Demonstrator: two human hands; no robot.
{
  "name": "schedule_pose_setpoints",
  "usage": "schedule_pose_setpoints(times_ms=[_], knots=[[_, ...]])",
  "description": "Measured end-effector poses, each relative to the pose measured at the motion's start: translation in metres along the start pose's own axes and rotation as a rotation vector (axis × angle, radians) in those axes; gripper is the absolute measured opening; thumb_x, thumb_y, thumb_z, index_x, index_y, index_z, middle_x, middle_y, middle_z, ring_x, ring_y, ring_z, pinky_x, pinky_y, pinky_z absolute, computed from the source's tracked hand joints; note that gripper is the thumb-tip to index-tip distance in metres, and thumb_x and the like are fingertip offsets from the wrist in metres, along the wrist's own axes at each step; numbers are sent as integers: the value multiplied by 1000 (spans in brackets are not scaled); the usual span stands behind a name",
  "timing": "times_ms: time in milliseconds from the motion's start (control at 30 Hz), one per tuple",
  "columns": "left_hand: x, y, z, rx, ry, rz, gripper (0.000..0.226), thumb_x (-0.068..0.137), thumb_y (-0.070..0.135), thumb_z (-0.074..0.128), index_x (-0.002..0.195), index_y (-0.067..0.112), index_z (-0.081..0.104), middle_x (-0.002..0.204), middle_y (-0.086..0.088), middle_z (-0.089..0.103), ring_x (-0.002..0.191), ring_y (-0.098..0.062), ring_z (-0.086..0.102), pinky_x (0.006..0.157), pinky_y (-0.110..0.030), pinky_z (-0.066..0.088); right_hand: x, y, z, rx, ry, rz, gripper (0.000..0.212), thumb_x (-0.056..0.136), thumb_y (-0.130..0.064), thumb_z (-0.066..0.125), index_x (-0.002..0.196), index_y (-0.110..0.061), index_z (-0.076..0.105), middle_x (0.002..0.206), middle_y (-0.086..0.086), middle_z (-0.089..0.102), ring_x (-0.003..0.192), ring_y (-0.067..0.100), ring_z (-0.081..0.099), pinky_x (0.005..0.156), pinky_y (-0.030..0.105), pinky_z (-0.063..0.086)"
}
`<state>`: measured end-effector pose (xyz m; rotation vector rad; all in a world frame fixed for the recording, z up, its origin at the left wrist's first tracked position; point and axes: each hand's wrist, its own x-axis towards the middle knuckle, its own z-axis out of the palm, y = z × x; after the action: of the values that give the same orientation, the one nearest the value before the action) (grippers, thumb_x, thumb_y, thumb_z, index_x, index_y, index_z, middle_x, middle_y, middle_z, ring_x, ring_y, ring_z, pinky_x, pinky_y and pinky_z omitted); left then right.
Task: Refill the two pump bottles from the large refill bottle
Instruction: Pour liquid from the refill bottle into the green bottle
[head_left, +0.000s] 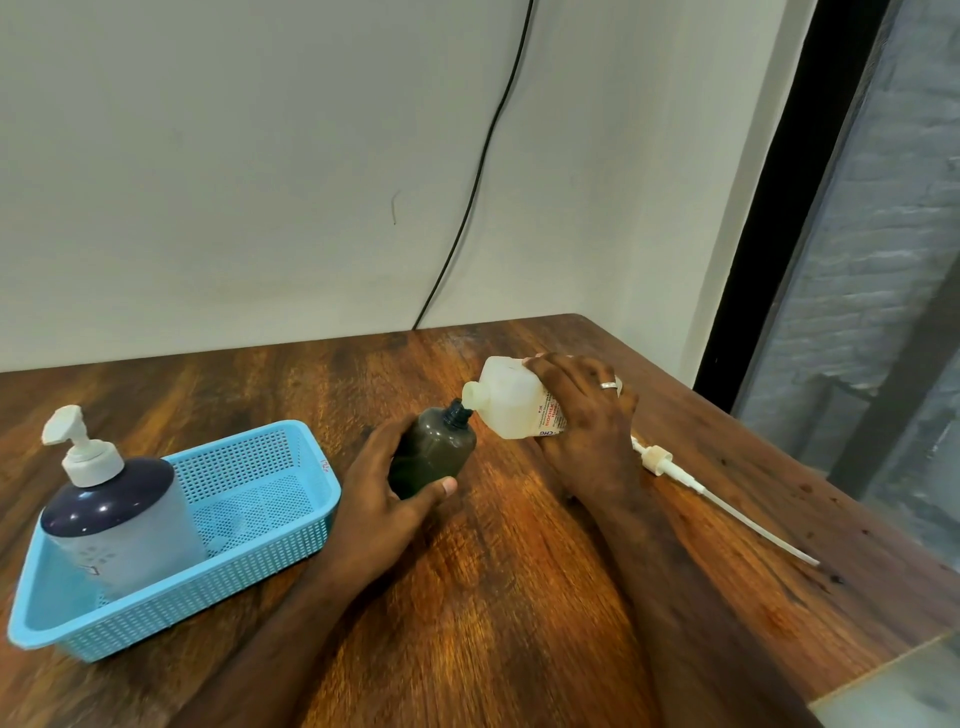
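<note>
My left hand (387, 488) grips a small dark bottle (436, 449) with its pump off and its threaded neck bare, tilted toward the right. My right hand (582, 410) holds a white refill bottle (506, 397) tipped on its side, its open spout touching the dark bottle's neck. A large pump bottle (117, 512) with a dark shoulder and a white pump head stands upright in a blue basket (291, 530) at the left. A white pump with a long dip tube (696, 486) lies on the table to the right of my right hand.
The wooden table (509, 597) ends at a wall behind and at an edge on the right. A black cable (483, 156) hangs down the wall. A pale surface (893, 691) shows at the bottom right corner.
</note>
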<state>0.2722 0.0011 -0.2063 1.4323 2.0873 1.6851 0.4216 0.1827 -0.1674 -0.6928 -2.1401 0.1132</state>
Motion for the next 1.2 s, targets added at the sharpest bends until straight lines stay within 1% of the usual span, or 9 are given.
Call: schedule_pose_setpoints(times_ms=[100, 200, 300, 567, 700, 833, 933, 1067, 1200], knots=[[0, 1, 0, 4, 3, 3, 68, 82, 24, 83, 122, 60, 42, 122, 34, 48, 111, 23, 48, 82, -8, 43, 0, 1, 0, 6, 10, -4, 75, 72, -30, 90, 138, -33, 53, 145, 1, 56, 134, 28, 42, 103, 68, 36], [0, 0, 0, -2, -1, -1, 66, 82, 25, 82, 121, 60, 44, 122, 35, 47, 111, 23, 47, 83, -12, 43, 0, 0, -2, 6, -8, -4, 74, 74, -30, 88, 139, -33, 53, 147, 0, 54, 136, 27, 39, 106, 67, 33], [0, -1, 0, -2, -5, -7, 66, 82, 25, 82, 121, 61, 43, 121, 36, 47, 111, 24, 47, 83, -11, 43, 0, -1, -3, 11, -21, 0, 73, 75, -29, 87, 140, -33, 54, 148, -1, 53, 137, 26, 37, 107, 66, 30], [1, 0, 1, 13, 1, -18, 69, 82, 24, 83, 134, 46, 43, 123, 33, 47, 112, 22, 47, 82, -7, 42, 1, 1, -1, -7, -26, -2, 73, 75, -30, 87, 140, -33, 53, 148, -1, 53, 136, 26, 37, 106, 67, 32], [0, 0, 1, 4, -2, -35, 71, 82, 25, 83, 140, 40, 44, 126, 26, 49, 115, 13, 49, 85, -11, 42, 1, 2, 1, -13, -10, -10, 74, 74, -31, 88, 139, -34, 53, 146, -1, 55, 135, 25, 39, 105, 66, 32], [0, 1, 1, 15, -2, -31, 70, 82, 25, 83, 137, 43, 43, 124, 30, 47, 113, 16, 48, 83, -8, 40, 1, 2, 1, -18, -7, -4, 75, 74, -30, 88, 139, -35, 51, 147, -1, 54, 135, 25, 39, 107, 67, 31], [0, 1, 0, 11, -3, -40, 71, 82, 25, 83, 140, 38, 45, 127, 25, 48, 114, 13, 48, 84, -8, 40, 0, 2, 0, -12, -7, -9, 74, 74, -30, 88, 139, -34, 52, 146, 0, 54, 135, 25, 39, 106, 66, 31], [-1, 2, 0, 9, 0, -35, 70, 82, 23, 83, 139, 38, 45, 127, 22, 49, 115, 11, 49, 85, -10, 42, 0, 1, -1, -20, -13, -13, 74, 74, -30, 88, 139, -33, 53, 147, 0, 54, 136, 26, 39, 106, 67, 32], [0, 4, 0, 8, 12, -14, 69, 81, 19, 84, 139, 32, 48, 127, 17, 53, 117, 8, 51, 90, -15, 45, 1, 1, -2, -16, -17, -22, 71, 75, -30, 87, 139, -31, 55, 146, -1, 55, 135, 26, 39, 104, 66, 33]])
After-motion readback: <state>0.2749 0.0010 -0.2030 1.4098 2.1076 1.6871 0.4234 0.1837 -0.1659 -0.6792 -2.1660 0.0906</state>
